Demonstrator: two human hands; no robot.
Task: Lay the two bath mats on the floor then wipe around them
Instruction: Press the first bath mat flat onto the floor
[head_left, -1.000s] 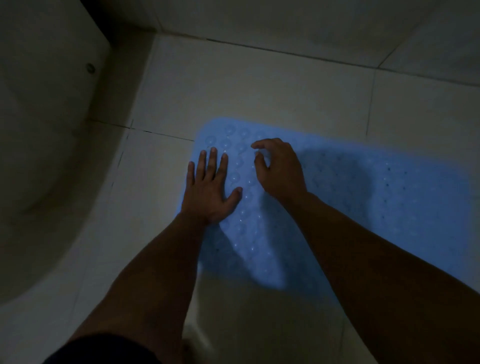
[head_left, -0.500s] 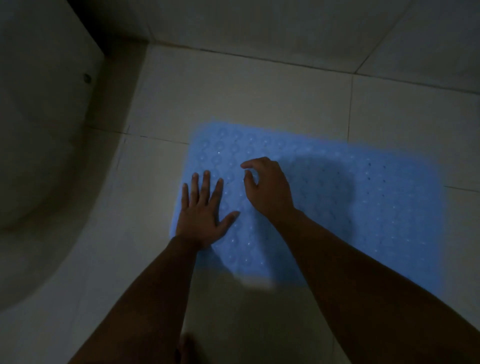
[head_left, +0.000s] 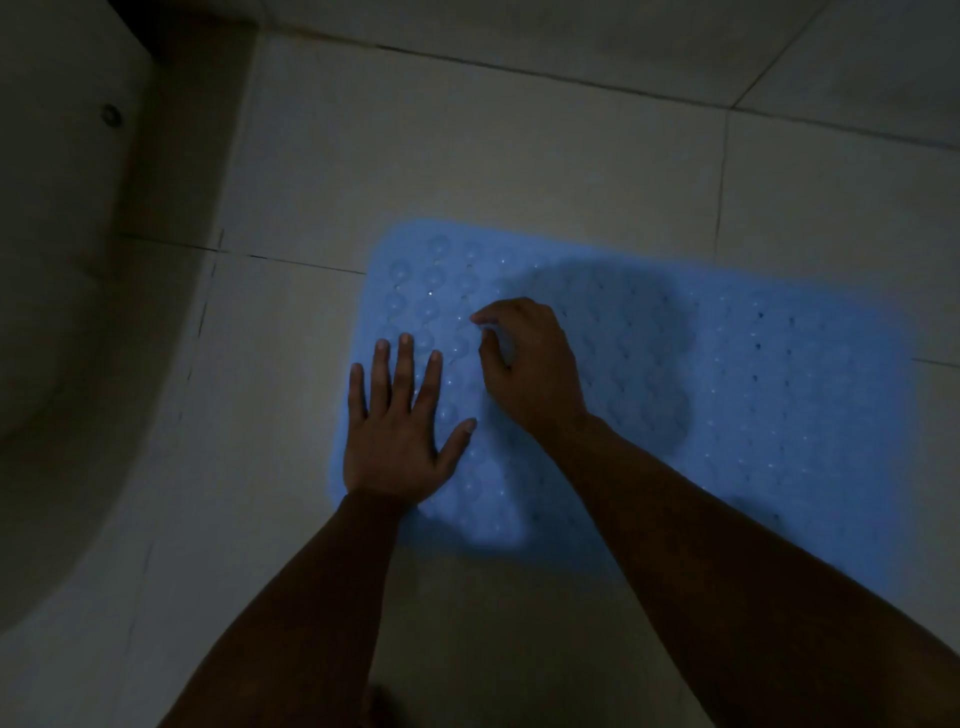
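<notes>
Laying first blue mat (head_left: 727, 395) on floor (head_left: 467, 156) | left hand (head_left: 400, 431) spread flat at mat's 9 o'clock edge | right hand (head_left: 530, 358) curled, pinch unclear | next: second mat

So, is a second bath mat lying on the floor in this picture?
No, only one blue bath mat lies on the tiled floor, under both hands.

dim bathroom: tiled floor (head_left: 467, 156), curved tub (head_left: 78, 260).
</notes>
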